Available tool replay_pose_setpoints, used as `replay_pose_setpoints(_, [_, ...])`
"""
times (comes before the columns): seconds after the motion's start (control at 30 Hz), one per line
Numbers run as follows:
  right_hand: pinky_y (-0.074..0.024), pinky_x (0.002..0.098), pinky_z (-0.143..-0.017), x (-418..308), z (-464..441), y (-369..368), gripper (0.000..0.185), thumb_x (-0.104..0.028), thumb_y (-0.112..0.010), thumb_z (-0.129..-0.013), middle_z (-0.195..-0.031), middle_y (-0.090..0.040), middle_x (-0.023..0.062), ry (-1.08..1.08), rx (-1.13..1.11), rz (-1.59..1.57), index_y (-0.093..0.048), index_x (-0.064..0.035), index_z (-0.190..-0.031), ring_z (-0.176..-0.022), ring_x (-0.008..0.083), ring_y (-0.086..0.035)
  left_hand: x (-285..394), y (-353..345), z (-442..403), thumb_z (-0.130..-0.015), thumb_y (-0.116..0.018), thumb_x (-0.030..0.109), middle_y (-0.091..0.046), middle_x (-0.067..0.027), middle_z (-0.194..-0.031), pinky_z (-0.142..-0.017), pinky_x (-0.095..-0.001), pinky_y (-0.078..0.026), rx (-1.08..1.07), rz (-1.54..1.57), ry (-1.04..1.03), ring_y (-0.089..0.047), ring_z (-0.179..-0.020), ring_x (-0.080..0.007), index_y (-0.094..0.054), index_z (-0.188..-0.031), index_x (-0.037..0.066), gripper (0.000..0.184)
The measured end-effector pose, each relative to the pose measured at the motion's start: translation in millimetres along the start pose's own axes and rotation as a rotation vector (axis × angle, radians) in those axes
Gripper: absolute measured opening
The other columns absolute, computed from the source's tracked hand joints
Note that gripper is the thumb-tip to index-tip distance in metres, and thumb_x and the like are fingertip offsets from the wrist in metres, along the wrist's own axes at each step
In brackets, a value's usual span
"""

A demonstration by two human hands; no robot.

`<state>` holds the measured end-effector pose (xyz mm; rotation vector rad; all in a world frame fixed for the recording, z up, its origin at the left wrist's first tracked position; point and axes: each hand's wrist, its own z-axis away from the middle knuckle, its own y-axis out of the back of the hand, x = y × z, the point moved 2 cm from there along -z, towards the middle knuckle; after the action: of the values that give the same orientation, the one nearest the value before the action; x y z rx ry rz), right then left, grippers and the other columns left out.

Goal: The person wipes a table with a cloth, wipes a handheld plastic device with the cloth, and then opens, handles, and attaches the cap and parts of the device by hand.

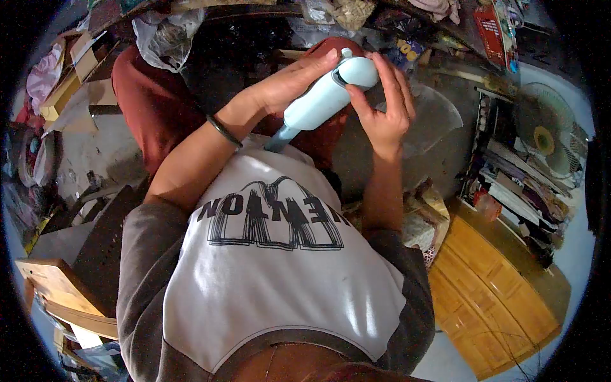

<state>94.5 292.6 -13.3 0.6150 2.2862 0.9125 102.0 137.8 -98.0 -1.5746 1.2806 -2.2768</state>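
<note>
Device (324,100), pale blue and dome-ended, fills the half-curled grip of left hand (287,86) and right hand (386,118).

Right of the right grip (385,118), a fan (544,130), a red basket (489,30) and, lower in view, wooden panels (493,290).

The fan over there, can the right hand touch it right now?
Probably not: the fan looks too far off, with a messy stack beside it, and the right hand has its fingers on the blue thing.
</note>
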Motion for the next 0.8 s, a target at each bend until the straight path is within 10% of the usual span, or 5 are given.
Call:
replay_pose_setpoints(0.7, [-0.0509,0.0385,-0.085,-1.2,2.3,3.7,0.056,-0.023,-0.081,-0.070,-0.114,-0.063,0.0127,0.015,-0.110,0.075,-0.062,-0.0044,-0.119,-0.100,0.0298,-0.063,4.8,-7.0,5.4,-0.096,-0.029,0.062,-0.065,-0.0078,-0.098,-0.069,-0.0277,-0.053,0.061,-0.066,-0.001,-0.064,-0.081,-0.0132,-0.057,-0.120,0.003,0.070])
replay_pose_setpoints(0.8, [-0.0507,0.0391,-0.085,-1.9,1.5,3.5,0.056,-0.023,-0.081,-0.071,-0.115,-0.063,0.0122,-0.002,-0.118,0.059,-0.062,-0.0062,-0.121,-0.101,0.0301,-0.062,0.9,-2.1,3.6,-0.095,-0.046,0.053,-0.063,-0.0105,-0.100,-0.069,-0.0274,-0.053,0.024,-0.074,-0.085,-0.063,-0.083,-0.0155,-0.052,-0.122,0.001,0.058])
